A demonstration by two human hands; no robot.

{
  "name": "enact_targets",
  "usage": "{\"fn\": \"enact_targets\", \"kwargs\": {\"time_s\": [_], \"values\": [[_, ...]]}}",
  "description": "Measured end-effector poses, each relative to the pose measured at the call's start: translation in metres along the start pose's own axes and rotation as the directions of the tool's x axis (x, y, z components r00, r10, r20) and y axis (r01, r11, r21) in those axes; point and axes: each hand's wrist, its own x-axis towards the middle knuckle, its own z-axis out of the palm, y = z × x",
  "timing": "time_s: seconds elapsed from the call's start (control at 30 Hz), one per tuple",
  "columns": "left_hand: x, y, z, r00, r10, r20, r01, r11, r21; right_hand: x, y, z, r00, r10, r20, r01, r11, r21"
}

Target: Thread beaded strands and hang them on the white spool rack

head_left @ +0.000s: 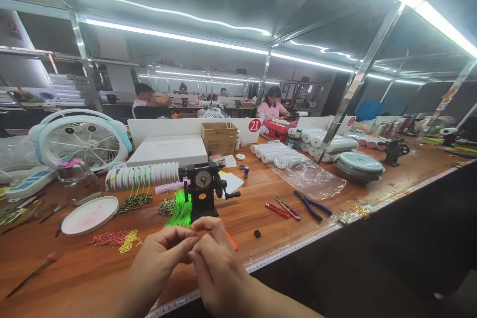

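Observation:
My left hand (160, 257) and my right hand (218, 263) meet fingertip to fingertip over the front edge of the wooden table (276, 251). Both are pinched closed on something too small to make out. Just behind them stands a black winding machine (203, 186) with a crank handle, carrying a row of white spools (143, 176) on its left. Bright green strands (181, 208) lie beside its base. Red pieces (111, 238) and yellow pieces (129, 241) are heaped left of my left hand. An orange stick (232, 242) shows behind my right hand.
Dark-handled pliers (311, 206), a red tool (277, 210) and a black cap (257, 233) lie to the right. At left are a white dish (90, 215), a brush (32, 276) and a fan (84, 141). White rolls (281, 155) lie farther back; people sit beyond.

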Motion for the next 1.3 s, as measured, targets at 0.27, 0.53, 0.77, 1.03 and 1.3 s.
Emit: {"fn": "enact_targets", "kwargs": {"time_s": [0.27,0.53,0.77,1.03,1.3], "values": [[-0.006,-0.009,0.002,0.972,0.162,-0.171,-0.171,0.984,-0.039,0.008,0.001,0.006,0.946,0.288,0.15,-0.312,0.672,0.672],[-0.007,-0.001,-0.013,0.993,-0.081,0.086,0.114,0.847,-0.52,0.01,0.019,0.006,0.768,0.558,0.315,-0.483,0.181,0.857],[-0.004,-0.01,-0.01,0.998,0.0,0.067,0.002,1.0,-0.027,0.011,0.011,-0.004,0.887,0.453,0.091,-0.438,0.761,0.479],[-0.011,-0.004,-0.001,0.982,0.165,-0.089,-0.131,0.945,0.299,0.009,0.013,0.001,0.832,0.535,0.146,-0.472,0.545,0.693],[-0.011,-0.001,0.007,0.983,0.111,-0.149,-0.094,0.988,0.119,0.011,0.012,-0.005,0.736,0.605,0.304,-0.532,0.24,0.812]]}}
